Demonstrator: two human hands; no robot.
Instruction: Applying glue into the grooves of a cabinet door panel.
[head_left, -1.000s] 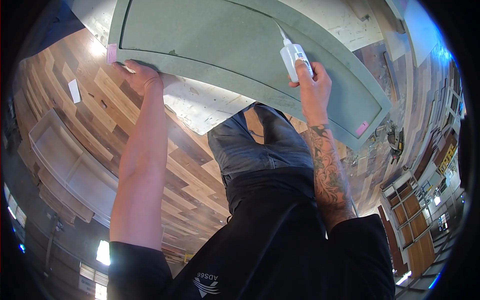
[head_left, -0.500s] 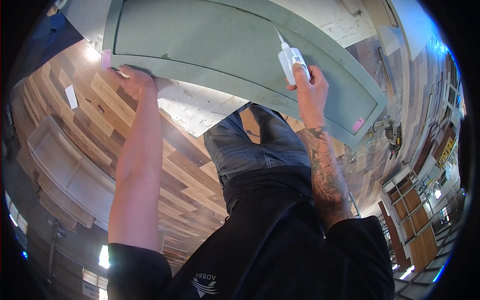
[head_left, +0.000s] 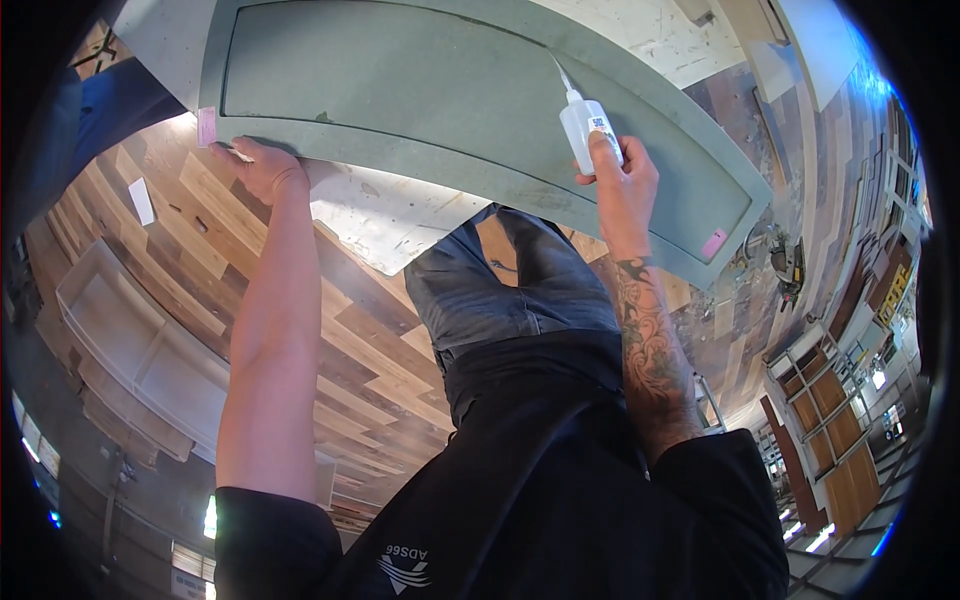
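Observation:
My right hand [head_left: 624, 190] is closed around a small white glue bottle [head_left: 590, 132] with a long thin nozzle. The bottle is tilted, its tip at the far groove of a grey-green framed panel [head_left: 400, 75]; I cannot tell whether the tip touches. My left hand [head_left: 268, 170] rests against the panel's near edge at the left corner, close to a pink label [head_left: 207, 127]. Its fingers point left, and a small pale thing shows between them, too small to name. Another pink label [head_left: 714, 243] sits at the panel's right corner.
The panel lies on a stained white work surface [head_left: 385, 215]. White shelf-like cabinet parts [head_left: 125, 310] stand at left. A white strip [head_left: 142, 202] lies on the wood-patterned floor. A dark tool [head_left: 786, 270] is at right. A person's blue-clad leg [head_left: 125, 105] shows at far left.
The blue-clad leg at far left has come further into view. The panel appears shifted very slightly left. Both hands keep nearly the same places, and the nozzle stays at the groove.

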